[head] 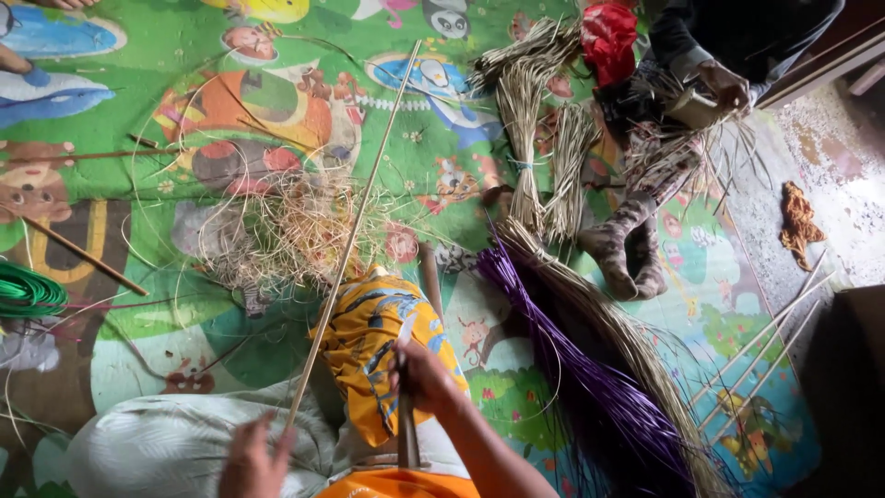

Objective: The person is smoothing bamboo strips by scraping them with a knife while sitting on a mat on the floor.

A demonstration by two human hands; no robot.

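My left hand (pixel 251 461) grips the near end of a long thin cane stick (pixel 355 231) that runs up and away across the colourful floor mat (pixel 184 74). My right hand (pixel 424 376) is closed around a dark knife handle (pixel 407 433), held upright over my knee, which is covered in yellow patterned cloth (pixel 378 341). The blade's tip meets the yellow cloth near the stick. A tangle of pale shavings (pixel 286 231) lies on the mat beyond my knee.
Purple fibre strands (pixel 590 387) and tan straw bundles (pixel 530 138) lie to the right. Another person (pixel 728 83) sits at the upper right, feet in patterned socks (pixel 627 249). Green coil (pixel 28 293) at left; thin sticks (pixel 765 341) at right.
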